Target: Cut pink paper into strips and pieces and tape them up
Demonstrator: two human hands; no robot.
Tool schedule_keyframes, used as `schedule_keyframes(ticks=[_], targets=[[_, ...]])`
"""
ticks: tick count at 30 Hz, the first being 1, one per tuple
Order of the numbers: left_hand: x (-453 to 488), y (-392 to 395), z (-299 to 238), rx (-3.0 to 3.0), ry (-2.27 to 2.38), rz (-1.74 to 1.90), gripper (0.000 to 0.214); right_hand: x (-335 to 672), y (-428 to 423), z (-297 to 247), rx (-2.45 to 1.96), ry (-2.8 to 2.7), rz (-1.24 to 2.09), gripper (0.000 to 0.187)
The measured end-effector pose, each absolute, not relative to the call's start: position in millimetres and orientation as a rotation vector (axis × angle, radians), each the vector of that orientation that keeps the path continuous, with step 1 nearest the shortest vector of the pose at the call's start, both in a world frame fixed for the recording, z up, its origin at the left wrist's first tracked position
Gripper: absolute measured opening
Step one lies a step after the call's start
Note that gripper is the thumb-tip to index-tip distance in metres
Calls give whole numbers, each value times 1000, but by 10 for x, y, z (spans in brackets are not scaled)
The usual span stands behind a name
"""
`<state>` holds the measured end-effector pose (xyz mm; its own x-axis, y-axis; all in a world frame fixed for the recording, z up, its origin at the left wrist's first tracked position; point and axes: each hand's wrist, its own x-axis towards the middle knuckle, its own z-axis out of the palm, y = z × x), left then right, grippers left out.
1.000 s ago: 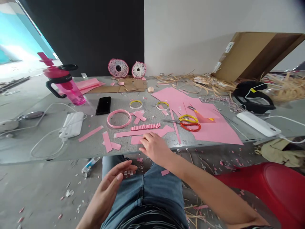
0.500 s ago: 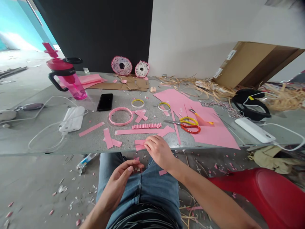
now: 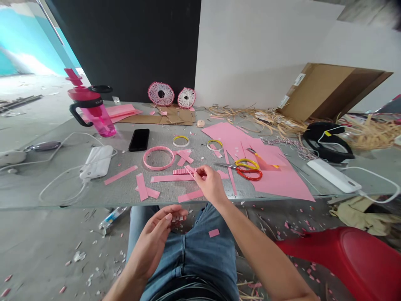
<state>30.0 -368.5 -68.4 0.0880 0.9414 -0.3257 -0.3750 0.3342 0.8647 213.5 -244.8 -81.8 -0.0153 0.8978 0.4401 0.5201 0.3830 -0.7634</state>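
Note:
My right hand (image 3: pixel 210 184) is above the table's front edge, pinching a short pink paper strip (image 3: pixel 189 169) between thumb and fingertips. Below the edge, over my lap, my left hand (image 3: pixel 159 228) is loosely curled; small pale bits show at its fingertips, too unclear to name. A pleated pink paper strip (image 3: pixel 180 172) lies just behind the right hand, partly covered by it. Closer to me are a long pink strip (image 3: pixel 166 178) and another flat strip (image 3: pixel 189 195). Left of these sits a pink ring (image 3: pixel 158 169). Scissors (image 3: pixel 247 169) with red and yellow handles lie to the right.
Pink paper sheets (image 3: pixel 282 179) cover the table's right part. Two tape rolls (image 3: pixel 181 141), a phone (image 3: pixel 139 139), a power bank (image 3: pixel 96 162) with cable and a pink bottle (image 3: pixel 98 115) stand or lie around. A red stool (image 3: pixel 360 255) is beside my legs.
My right hand has lifted a short pink strip from the table's front edge and raised it toward the pleated strip. The left hand stays nearly in place over my lap.

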Motion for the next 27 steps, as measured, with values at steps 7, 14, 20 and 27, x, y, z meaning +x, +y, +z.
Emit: schedule_keyframes(ticks=[7, 14, 20, 27], targets=[[307, -3648, -613, 690, 1034, 1125, 42, 2120, -2350, -741, -1236, -1699, 515, 11], [253, -3353, -344, 1095, 1223, 1304, 44, 2132, -2650, -381, -830, -1599, 1151, 18], [302, -2952, -195, 1402, 1228, 1337, 37, 2123, -2839, -217, -711, -1529, 1401, 29], [281, -2811, -276, 1714, 1405, 1287, 19, 2241, -2746, -281, -802, -1535, 1325, 21]])
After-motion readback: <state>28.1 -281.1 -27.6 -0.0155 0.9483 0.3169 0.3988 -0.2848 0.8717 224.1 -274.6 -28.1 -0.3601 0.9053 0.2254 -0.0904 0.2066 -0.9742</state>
